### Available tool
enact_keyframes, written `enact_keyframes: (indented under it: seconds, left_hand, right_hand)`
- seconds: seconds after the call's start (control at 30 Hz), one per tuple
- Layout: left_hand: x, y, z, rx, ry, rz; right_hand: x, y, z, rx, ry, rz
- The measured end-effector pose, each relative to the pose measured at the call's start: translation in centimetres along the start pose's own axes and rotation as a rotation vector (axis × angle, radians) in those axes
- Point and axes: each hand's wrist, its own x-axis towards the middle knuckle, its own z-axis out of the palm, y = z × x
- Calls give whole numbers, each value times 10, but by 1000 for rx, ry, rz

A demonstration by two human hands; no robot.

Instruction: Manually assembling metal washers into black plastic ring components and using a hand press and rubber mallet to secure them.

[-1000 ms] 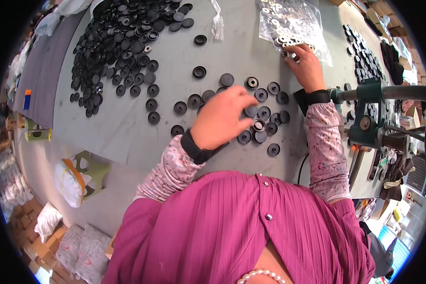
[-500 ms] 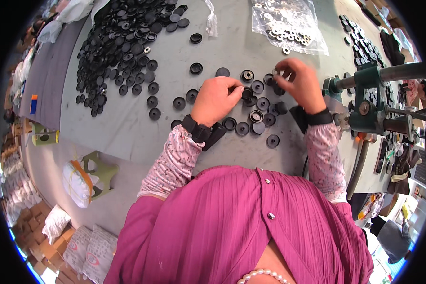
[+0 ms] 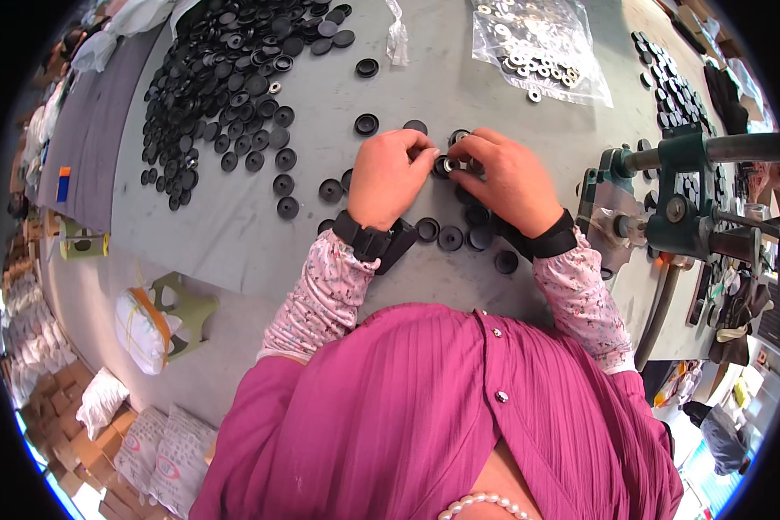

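Note:
My left hand (image 3: 388, 178) pinches a small round black cap (image 3: 442, 167) at its edge between thumb and forefinger. My right hand (image 3: 513, 184) meets it from the other side, fingertips closed round a small silver ring at the cap; the fingers partly cover it. Just beyond the right hand lies another cap with a metal ring (image 3: 459, 136) in it. Several loose black caps (image 3: 451, 238) are spread under and between my wrists, some hidden by the right hand. More caps (image 3: 367, 125) lie beyond my left hand.
A large heap of black caps (image 3: 234, 87) covers the table's far left. A clear plastic bag (image 3: 542, 52) of silver rings lies at the far side, one loose ring (image 3: 535, 96) beside it. A green hand press (image 3: 680, 204) stands at the right, with rows of caps (image 3: 663, 78) behind it.
My right hand has moved left, away from the caps near the press, bringing a small ring to the cap at my left fingertips. The left hand has barely shifted.

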Motion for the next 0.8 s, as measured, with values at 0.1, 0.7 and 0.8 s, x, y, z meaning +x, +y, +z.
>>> enact_keyframes:
  seconds: [0.1, 0.7, 0.8]
  left_hand:
    - [-11, 13, -9, 47, 60, 28]
    - [-75, 44, 35, 173, -271, 305]
    - [-76, 36, 37, 136, -248, 303]
  right_hand:
    - [7, 1, 6, -14, -41, 4]
    - [15, 119, -36, -359, 365, 61]
    - [4, 111, -34, -179, 213, 241]
